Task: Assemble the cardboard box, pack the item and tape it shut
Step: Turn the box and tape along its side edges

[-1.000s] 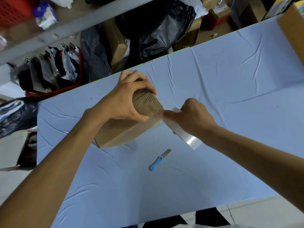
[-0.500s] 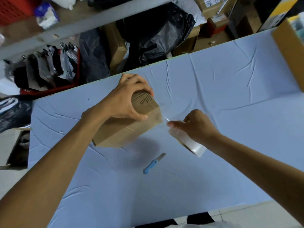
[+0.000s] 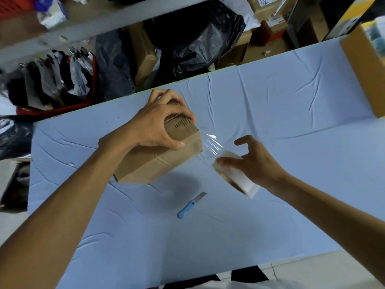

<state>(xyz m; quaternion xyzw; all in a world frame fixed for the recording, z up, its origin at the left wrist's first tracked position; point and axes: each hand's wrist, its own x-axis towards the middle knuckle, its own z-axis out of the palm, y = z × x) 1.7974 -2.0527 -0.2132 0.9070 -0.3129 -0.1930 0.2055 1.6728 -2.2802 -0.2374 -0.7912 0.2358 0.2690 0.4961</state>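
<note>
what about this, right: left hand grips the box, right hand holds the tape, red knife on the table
No: the head view shows the knife is blue, not red. The rest holds: left hand grips the box, right hand holds the tape.

The cardboard box point(image 3: 166, 159) is left of centre over the table point(image 3: 291, 126), with the left hand point(image 3: 158, 126) on top of its far end. Just right of it, the right hand point(image 3: 256, 161) holds the tape roll point(image 3: 239, 178), and a strip of tape point(image 3: 210, 144) runs between roll and box. The cutter point(image 3: 190, 205) lies on the table nearer, below that gap.

Brown box point(image 3: 158, 159), blue knife point(image 3: 186, 209), clear tape point(image 3: 239, 178)
</note>
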